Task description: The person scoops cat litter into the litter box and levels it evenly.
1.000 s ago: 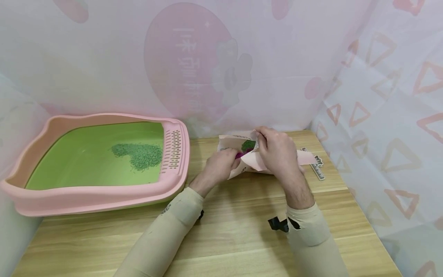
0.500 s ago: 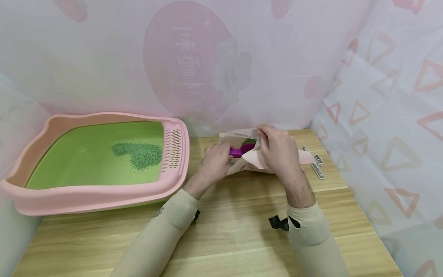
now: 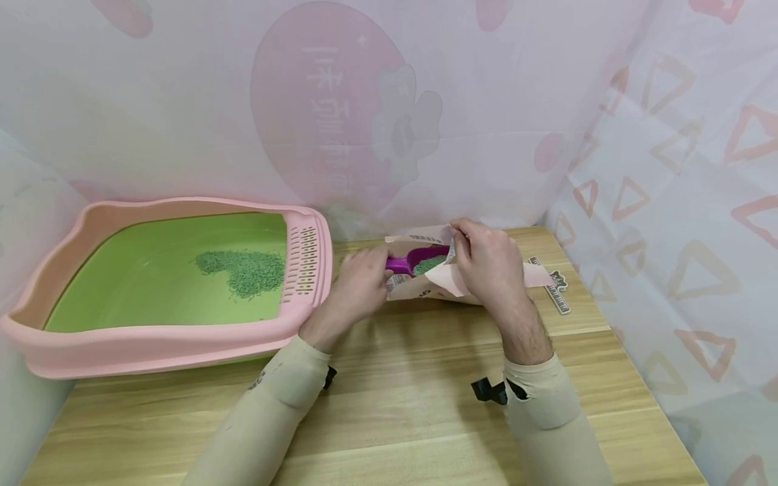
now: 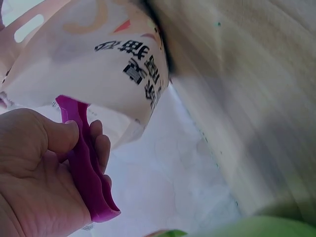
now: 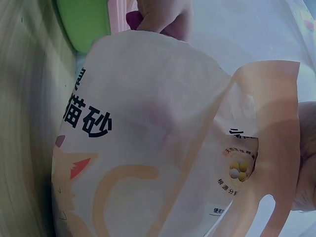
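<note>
My left hand (image 3: 358,283) grips the handle of a purple litter scoop (image 4: 89,168), thumb on one side and fingers wrapped round the other. The scoop's bowl, heaped with green cat litter pellets (image 3: 428,264), sits in the mouth of a pale pink cat litter bag (image 5: 133,94). That bag lies on its side on the table, its opening facing left. With my right hand (image 3: 491,260) I pinch the upper edge of the opening and hold it up. In the right wrist view the bag hides most of the scoop.
A pink-rimmed green litter box (image 3: 182,344) stands at the left, with a patch of green pellets (image 3: 249,275) inside. Right of the bag lies a flat tag with a cat figure (image 3: 558,290). Printed curtain (image 3: 486,135) closes off the back of the wooden table (image 3: 413,405).
My left hand has moved left, drawing the scoop partway out of the bag, so its bowl of pellets now shows. My right hand stays at the bag's edge.
</note>
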`<state>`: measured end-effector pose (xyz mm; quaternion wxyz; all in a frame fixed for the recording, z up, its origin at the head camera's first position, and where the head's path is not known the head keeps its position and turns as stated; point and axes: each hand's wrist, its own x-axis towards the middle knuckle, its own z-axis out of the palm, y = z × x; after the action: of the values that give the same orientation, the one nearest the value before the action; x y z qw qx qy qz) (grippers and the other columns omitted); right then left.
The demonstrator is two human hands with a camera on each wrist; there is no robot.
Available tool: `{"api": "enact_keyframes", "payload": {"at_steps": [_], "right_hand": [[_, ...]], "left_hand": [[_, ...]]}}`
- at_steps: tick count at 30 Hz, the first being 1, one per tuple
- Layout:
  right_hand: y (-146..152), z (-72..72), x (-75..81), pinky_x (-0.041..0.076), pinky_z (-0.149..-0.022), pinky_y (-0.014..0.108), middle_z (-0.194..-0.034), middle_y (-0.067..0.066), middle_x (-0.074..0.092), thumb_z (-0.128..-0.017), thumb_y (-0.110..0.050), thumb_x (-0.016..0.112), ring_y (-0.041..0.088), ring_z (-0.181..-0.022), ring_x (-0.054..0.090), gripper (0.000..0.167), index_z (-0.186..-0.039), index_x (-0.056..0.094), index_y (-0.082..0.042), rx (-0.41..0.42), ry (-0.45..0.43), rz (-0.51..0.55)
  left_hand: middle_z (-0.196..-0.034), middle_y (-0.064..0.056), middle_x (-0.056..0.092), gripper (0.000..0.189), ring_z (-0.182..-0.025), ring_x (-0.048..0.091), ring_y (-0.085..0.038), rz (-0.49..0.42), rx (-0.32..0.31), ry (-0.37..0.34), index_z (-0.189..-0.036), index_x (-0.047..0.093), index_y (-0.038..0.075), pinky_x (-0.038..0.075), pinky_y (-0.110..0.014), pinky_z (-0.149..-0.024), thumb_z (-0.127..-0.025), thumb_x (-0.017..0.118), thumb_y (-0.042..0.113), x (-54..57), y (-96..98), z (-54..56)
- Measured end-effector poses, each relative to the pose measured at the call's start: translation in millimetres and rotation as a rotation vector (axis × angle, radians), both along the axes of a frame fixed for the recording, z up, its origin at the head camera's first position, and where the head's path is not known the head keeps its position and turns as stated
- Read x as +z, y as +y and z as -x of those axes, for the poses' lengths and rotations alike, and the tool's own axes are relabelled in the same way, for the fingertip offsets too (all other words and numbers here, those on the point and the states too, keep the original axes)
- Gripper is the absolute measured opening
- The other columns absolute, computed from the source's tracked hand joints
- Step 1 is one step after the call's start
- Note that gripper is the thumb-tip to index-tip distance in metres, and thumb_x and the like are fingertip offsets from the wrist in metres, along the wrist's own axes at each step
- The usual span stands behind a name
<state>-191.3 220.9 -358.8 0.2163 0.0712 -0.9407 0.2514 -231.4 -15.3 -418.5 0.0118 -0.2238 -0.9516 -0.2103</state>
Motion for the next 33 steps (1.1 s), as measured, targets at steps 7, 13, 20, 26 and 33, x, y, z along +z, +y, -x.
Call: {"api": "enact_keyframes", "payload": {"at_steps": [7, 13, 20, 26, 33], "right_hand": [[0, -0.1, 0.2, 0.070, -0.093, 0.066, -0.132, 0.021, 0.087, -0.118, -0.012, 0.064, 0.046, -0.114, 0.088, 0.027, -0.134, 0.084, -0.003, -0.001, -0.009, 0.005], [0, -0.8, 0.5, 0.070, -0.093, 0.066, -0.132, 0.022, 0.087, -0.118, -0.011, 0.064, 0.046, -0.114, 0.088, 0.028, -0.135, 0.084, -0.002, 0.000, -0.020, 0.010], [0, -0.9, 0.3, 0.071, -0.093, 0.064, -0.132, 0.022, 0.087, -0.118, -0.011, 0.064, 0.045, -0.113, 0.088, 0.028, -0.136, 0.083, -0.001, 0.002, -0.028, 0.014], [-1, -0.2, 0.0, 0.070, -0.095, 0.065, -0.133, 0.022, 0.087, -0.118, -0.011, 0.064, 0.045, -0.114, 0.088, 0.028, -0.136, 0.083, -0.002, 0.002, -0.027, 0.011], [-2, 0.7, -0.1, 0.070, -0.095, 0.065, -0.133, 0.021, 0.087, -0.118, -0.011, 0.064, 0.045, -0.114, 0.088, 0.028, -0.136, 0.083, -0.002, 0.000, -0.022, 0.005]], "left_hand": [[-0.142, -0.015, 0.080, 0.040, -0.137, 0.074, -0.038, -0.006, 0.010, -0.013, -0.155, 0.066, 0.007, 0.052, -0.059, -0.126, -0.116, 0.069, 0.013, 4.8, -14.2, -2.5], [-0.139, -0.013, 0.082, 0.036, -0.134, 0.074, -0.037, -0.015, 0.022, 0.006, -0.151, 0.069, 0.008, 0.054, -0.058, -0.120, -0.115, 0.070, 0.012, 6.8, -28.5, -4.2], [-0.132, -0.012, 0.083, 0.031, -0.123, 0.074, -0.037, -0.032, 0.034, 0.006, -0.147, 0.070, 0.007, 0.052, -0.057, -0.116, -0.116, 0.068, 0.012, 13.1, -49.2, -9.5], [-0.129, -0.010, 0.082, 0.027, -0.126, 0.073, -0.036, -0.069, 0.049, -0.008, -0.145, 0.069, 0.007, 0.047, -0.059, -0.122, -0.119, 0.065, 0.014, 20.7, -68.6, -15.9], [-0.134, -0.011, 0.079, 0.024, -0.135, 0.071, -0.039, -0.066, 0.034, 0.019, -0.143, 0.066, 0.008, 0.045, -0.062, -0.124, -0.120, 0.060, 0.013, 27.1, -93.7, -23.1]]}}
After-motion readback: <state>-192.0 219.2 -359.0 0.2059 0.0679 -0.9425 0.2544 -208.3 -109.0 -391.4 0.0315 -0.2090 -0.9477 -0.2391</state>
